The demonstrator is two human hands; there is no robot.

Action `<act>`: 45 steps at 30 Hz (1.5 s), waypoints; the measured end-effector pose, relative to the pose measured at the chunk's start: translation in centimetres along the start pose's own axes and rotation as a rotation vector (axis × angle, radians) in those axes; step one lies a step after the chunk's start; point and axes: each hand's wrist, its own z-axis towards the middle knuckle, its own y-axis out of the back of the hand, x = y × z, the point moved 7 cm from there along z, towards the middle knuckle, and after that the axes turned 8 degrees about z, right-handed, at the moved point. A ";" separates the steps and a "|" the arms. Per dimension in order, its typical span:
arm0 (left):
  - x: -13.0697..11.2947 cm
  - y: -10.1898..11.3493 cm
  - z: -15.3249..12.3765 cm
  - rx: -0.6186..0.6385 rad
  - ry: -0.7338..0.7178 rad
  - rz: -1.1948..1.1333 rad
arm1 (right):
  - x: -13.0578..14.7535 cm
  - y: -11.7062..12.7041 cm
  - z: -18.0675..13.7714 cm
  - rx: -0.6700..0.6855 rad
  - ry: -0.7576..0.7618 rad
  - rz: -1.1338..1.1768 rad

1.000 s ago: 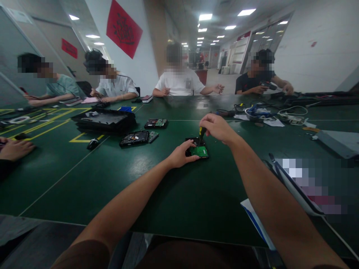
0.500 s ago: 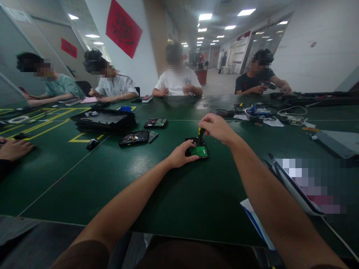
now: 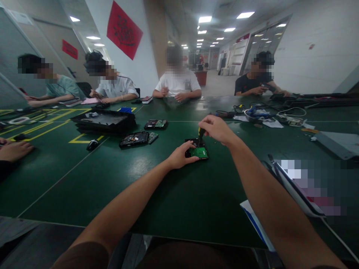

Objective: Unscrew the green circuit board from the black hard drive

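Note:
A hard drive (image 3: pixel 200 152) with a green circuit board facing up lies on the green table in front of me. My left hand (image 3: pixel 183 154) grips its left side, thumb along the near edge and fingers over the far part. Above the drive, my right hand (image 3: pixel 214 128) is closed round the handle of a yellow and black screwdriver (image 3: pixel 201 132). The screwdriver stands nearly upright, its lower end at the drive's far half. Whether the tip sits in a screw is too small to tell.
Left of the drive lie an opened hard drive (image 3: pixel 134 139), a loose circuit board (image 3: pixel 153 138) and another drive (image 3: pixel 156 124). Black trays (image 3: pixel 103 119) and a mouse (image 3: pixel 92 144) are farther left. Cables (image 3: pixel 256 112) lie back right; a tablet-like device (image 3: pixel 297 186) lies near right. Several people sit around the table.
My hands, the screwdriver and the hard drive stay nearly in place. Across the table, the person in white has lowered one hand toward the tabletop.

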 end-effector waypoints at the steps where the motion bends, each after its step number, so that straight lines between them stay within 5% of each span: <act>1: -0.1 0.0 0.0 -0.002 -0.004 0.001 | 0.0 -0.1 0.0 0.013 0.001 0.022; 7: 0.0 -0.1 0.0 -0.004 0.003 0.009 | 0.5 -1.6 -0.3 0.146 0.000 0.162; 14: 0.0 -0.1 0.0 0.000 -0.006 0.007 | 0.3 -0.1 0.0 -0.009 0.035 -0.024; 23: -0.1 0.0 0.0 -0.002 -0.003 -0.003 | 0.6 -1.2 -0.3 0.123 0.018 0.108; 32: 0.0 0.1 0.0 0.004 0.017 0.003 | 0.0 0.0 0.0 -0.021 0.005 -0.042; 40: 0.0 -0.1 0.0 -0.010 -0.005 0.001 | 0.7 -1.0 -0.3 0.096 0.016 0.077; 45: 0.1 -0.1 0.0 -0.013 -0.014 0.006 | 1.0 -0.3 -0.2 0.021 0.077 -0.060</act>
